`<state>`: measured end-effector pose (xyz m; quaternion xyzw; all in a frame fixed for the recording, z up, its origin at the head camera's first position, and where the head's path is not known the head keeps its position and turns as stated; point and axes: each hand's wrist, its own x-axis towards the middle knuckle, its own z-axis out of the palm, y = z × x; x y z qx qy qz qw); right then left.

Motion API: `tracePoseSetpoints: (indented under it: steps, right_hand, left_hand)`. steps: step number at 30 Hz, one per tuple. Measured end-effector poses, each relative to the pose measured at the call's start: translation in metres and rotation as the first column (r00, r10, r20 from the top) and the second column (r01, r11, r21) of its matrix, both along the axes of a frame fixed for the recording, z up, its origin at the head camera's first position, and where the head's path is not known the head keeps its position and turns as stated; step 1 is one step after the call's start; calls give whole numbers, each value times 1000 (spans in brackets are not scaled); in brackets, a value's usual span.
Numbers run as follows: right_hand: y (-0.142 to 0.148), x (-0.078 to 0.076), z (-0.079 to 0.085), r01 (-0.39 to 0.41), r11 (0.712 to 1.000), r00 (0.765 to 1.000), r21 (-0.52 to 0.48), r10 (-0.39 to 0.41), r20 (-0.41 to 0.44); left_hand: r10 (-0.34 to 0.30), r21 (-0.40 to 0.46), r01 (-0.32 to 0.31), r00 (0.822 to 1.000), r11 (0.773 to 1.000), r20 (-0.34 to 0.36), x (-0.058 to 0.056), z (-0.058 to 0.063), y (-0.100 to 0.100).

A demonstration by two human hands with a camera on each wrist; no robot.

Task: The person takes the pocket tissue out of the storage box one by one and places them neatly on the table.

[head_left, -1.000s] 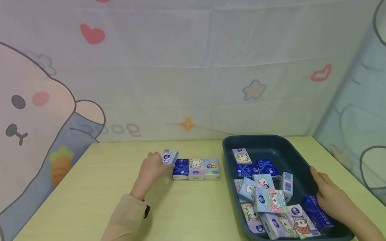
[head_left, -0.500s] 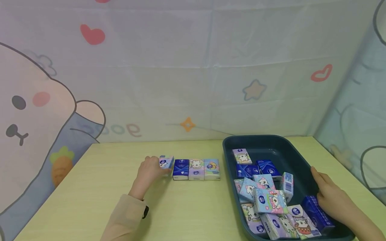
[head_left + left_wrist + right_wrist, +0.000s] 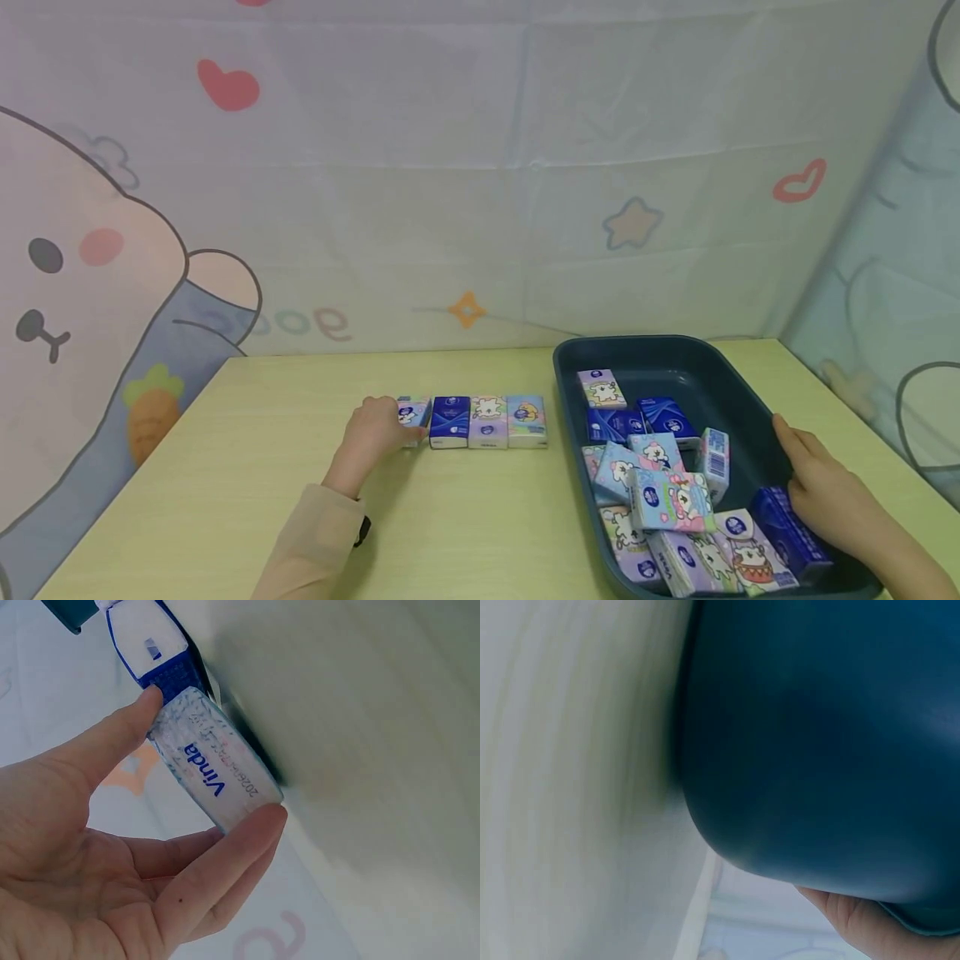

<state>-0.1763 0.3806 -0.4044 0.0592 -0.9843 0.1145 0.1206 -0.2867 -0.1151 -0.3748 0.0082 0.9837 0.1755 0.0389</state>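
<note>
My left hand (image 3: pixel 375 437) pinches a small Vinda tissue pack (image 3: pixel 414 411) at the left end of a row on the table. Thumb and fingertips hold the pack's two sides in the left wrist view, its printed end (image 3: pixel 214 761) facing the camera. Right beside it lies a dark blue tissue pack (image 3: pixel 450 422), then a lilac pack (image 3: pixel 488 422) and a pale blue one (image 3: pixel 527 422). My right hand (image 3: pixel 828 492) grips the right rim of a dark teal tray (image 3: pixel 678 367); the tray's outer wall (image 3: pixel 810 765) fills much of the right wrist view.
Several tissue packs lie jumbled in the tray, among them a light blue pack (image 3: pixel 671 500) on top and a dark blue one (image 3: pixel 787 533) by the right wall. A printed cloth (image 3: pixel 450 208) hangs behind the table (image 3: pixel 465 517).
My left hand has brought its tissue pack from behind the row's left end toward me and slightly left, into line with the other packs. The right hand and tray have stayed put.
</note>
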Motion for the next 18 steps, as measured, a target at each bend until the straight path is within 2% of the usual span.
tracePoseSetpoints:
  steps: [18]
  right_hand:
    - [-4,2,4,-11,1000,1000,10,11,-26]
  left_hand:
    - [-33,1,33,999,999,26,1,1,1]
